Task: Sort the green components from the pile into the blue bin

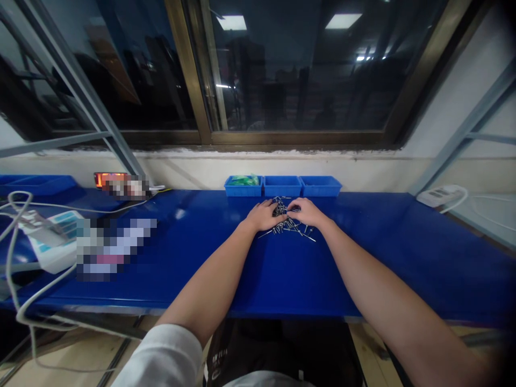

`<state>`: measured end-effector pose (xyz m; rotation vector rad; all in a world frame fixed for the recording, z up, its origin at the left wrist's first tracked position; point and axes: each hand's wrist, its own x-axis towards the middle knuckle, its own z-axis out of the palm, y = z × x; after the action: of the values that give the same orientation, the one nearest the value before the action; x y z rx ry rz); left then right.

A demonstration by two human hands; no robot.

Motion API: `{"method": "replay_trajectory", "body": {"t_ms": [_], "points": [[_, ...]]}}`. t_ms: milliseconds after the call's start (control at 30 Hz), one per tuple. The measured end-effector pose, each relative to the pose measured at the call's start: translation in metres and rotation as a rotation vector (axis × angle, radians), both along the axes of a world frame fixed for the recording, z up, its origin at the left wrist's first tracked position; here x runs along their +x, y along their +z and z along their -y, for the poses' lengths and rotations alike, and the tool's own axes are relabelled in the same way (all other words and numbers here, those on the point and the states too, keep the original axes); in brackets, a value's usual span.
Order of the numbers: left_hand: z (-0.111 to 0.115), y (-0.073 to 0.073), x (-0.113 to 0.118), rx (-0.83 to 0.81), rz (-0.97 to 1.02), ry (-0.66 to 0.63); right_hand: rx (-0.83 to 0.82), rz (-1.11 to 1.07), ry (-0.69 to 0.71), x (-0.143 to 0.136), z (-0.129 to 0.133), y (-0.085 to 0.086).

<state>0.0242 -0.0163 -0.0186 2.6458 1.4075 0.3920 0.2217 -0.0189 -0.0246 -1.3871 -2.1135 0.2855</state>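
Observation:
A loose heap of thin, shiny metal pins (288, 226), perhaps rivets, lies on the blue table (266, 274). Over the left side of the heap rests my left hand (264, 216), its fingers stretched forward and its thumb reaching across the pins. My right hand (308, 212) is at the heap's right side with fingers curled in toward the thumb. What sits between those fingertips is too small to make out. Both hands touch or nearly touch the pins, and they hide part of the heap.
Behind the heap stand three blue bins: a left bin (243, 189) with green-and-clear plastic bags, a middle bin (282, 186) and a right bin (321, 187). At left are a white device (60, 236), loose white cables (12, 279) and a lit phone screen (108, 179). A white power strip (441, 195) lies at right.

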Motion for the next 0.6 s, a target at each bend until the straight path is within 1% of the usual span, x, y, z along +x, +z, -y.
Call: {"method": "replay_trajectory", "body": {"t_ms": [200,400,600], "points": [[0.0009,-0.0002,-0.0001,-0.002,0.000,-0.003,0.016,-0.008,-0.001,-0.0021,-0.0029,-0.0015],[0.0016,0.0001,0.0000,0.011,-0.017,0.004,-0.017,-0.063,0.081,0.0007,-0.0037,-0.0034],[0.0007,-0.0016,-0.0006,0.002,-0.001,0.010,-0.046,-0.113,0.093,0.0021,-0.0058,-0.0037]]}}
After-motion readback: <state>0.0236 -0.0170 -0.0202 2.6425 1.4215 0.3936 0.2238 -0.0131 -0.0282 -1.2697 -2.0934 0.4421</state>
